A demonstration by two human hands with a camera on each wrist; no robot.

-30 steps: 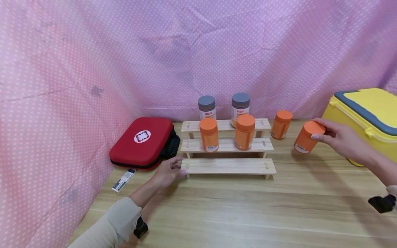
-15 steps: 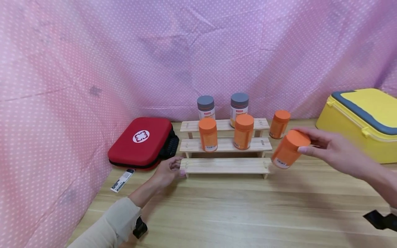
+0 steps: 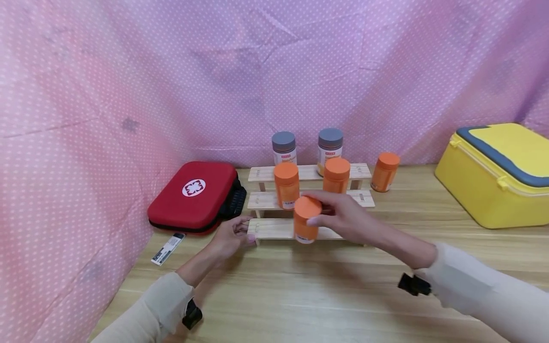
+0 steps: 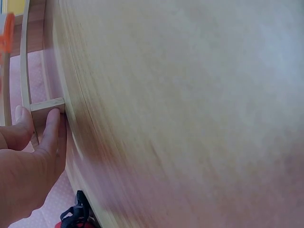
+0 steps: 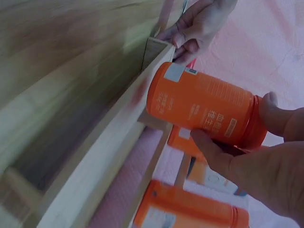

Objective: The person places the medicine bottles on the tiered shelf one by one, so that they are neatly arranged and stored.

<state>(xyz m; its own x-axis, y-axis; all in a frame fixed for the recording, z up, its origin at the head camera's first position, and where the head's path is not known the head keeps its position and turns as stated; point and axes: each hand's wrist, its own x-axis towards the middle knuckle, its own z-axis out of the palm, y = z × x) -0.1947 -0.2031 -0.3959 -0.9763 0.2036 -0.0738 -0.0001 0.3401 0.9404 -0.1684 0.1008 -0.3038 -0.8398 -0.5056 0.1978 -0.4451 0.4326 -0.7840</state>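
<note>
My right hand [image 3: 349, 218] grips an orange bottle [image 3: 306, 224] with an orange lid, its thumb and fingers around the upper part. The bottle is over the lowest step of a three-step wooden rack [image 3: 271, 229]; whether its base touches the step I cannot tell. At the rack's left end my left hand [image 3: 228, 238] holds the lowest step, thumb and fingers about its end and leg [image 4: 47, 107] in the left wrist view. Two orange bottles, left [image 3: 286, 186] and right [image 3: 337, 177], stand on the middle step. Grey-lidded jars, left [image 3: 284, 148] and right [image 3: 330, 147], stand on top.
Another orange bottle [image 3: 385, 172] stands on the table right of the rack. Farther right is a yellow box [image 3: 480, 186] with a grey-edged lid. On the left lie a red first-aid case [image 3: 193, 200] and a white label strip [image 3: 168, 248]. Pink dotted cloth [image 3: 240, 85] hangs behind.
My right hand has carried the orange bottle leftward from the table right of the rack to over the lowest step. The left hand has stayed at the rack's end.
</note>
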